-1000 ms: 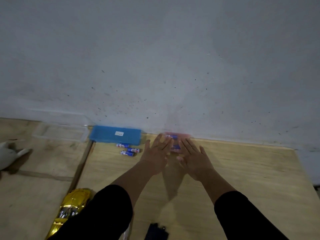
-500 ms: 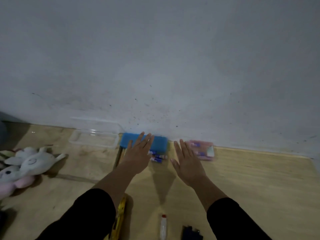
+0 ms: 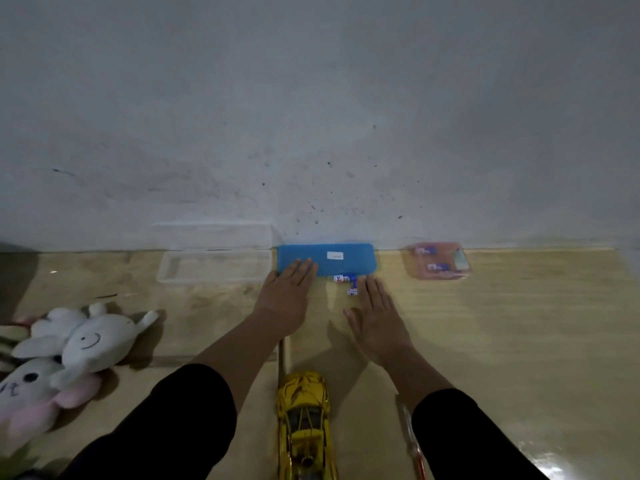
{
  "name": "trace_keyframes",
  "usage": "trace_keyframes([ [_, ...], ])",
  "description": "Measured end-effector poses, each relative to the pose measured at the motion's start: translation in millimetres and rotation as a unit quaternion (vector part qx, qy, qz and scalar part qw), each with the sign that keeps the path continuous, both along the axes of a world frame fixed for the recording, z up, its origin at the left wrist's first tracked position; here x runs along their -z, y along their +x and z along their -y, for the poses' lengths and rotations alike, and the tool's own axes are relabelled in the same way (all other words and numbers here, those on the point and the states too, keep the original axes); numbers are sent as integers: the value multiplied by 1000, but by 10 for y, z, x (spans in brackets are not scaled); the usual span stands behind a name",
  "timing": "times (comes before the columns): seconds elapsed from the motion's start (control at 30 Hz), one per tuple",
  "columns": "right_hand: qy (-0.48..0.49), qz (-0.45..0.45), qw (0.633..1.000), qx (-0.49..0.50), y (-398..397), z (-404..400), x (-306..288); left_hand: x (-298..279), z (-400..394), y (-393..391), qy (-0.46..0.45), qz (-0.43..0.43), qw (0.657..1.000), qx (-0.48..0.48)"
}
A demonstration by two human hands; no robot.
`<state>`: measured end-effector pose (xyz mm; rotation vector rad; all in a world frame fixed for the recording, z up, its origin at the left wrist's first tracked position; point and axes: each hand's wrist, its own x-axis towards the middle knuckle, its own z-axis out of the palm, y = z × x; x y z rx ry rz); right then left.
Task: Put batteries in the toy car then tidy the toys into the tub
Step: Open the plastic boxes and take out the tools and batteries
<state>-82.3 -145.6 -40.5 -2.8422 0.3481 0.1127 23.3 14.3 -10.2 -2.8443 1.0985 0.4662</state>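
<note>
Just beyond right hand (image 3: 375, 315) fingertips: loose batteries (image 3: 347, 283).

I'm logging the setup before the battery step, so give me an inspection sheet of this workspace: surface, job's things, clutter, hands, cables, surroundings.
Surface: light wooden floor, glare at lower right.
Job's things: gold toy car between the forearms; loose batteries by the blue lid; clear tub against the wall; plush rabbits at left.
Clutter: pink battery pack at right; red-tipped screwdriver beside the right sleeve.
Hands: left hand flat, fingertips over the lid's edge; right hand flat, beside the batteries; neither holds anything.
Cables: nothing seen.
Surroundings: scuffed grey wall.
</note>
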Motion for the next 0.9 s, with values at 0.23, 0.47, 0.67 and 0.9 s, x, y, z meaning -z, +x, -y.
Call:
trace_keyframes([
  [0.23,-34,-47,997,-48,72,-129,-102,7,-58,82,-25,-10,1000,15],
  [0.47,-94,7,980,-177,275,78,-46,-5,-62,95,-49,-19,999,9],
  [0.67,-117,74,965,-222,405,215,75,-46,-52,115,-44,-30,999,-3],
  [0.9,-117,87,969,-199,414,191,200,-68,-7,68,-18,-26,999,-23],
])
